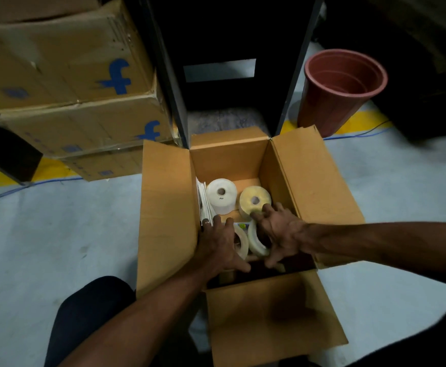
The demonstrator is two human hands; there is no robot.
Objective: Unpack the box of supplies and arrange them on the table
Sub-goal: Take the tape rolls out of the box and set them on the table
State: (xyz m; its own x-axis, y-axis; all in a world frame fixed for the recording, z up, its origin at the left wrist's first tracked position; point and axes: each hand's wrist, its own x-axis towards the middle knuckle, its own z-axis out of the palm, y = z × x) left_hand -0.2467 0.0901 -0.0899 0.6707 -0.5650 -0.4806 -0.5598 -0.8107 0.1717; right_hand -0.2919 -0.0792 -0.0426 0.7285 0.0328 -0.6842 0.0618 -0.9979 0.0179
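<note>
Down in the open box (pixel 169 207) on the floor, both hands reach with fingers spread and grasping nothing: the left hand (pixel 220 249) beside the papers (pixel 204 205), the right hand (pixel 280 229) over two tape rolls (pixel 255 241). A white roll (pixel 222 196) and yellow roll (pixel 253 201) stand behind. Best to lift each tape roll by its rim, one per grip.
</note>
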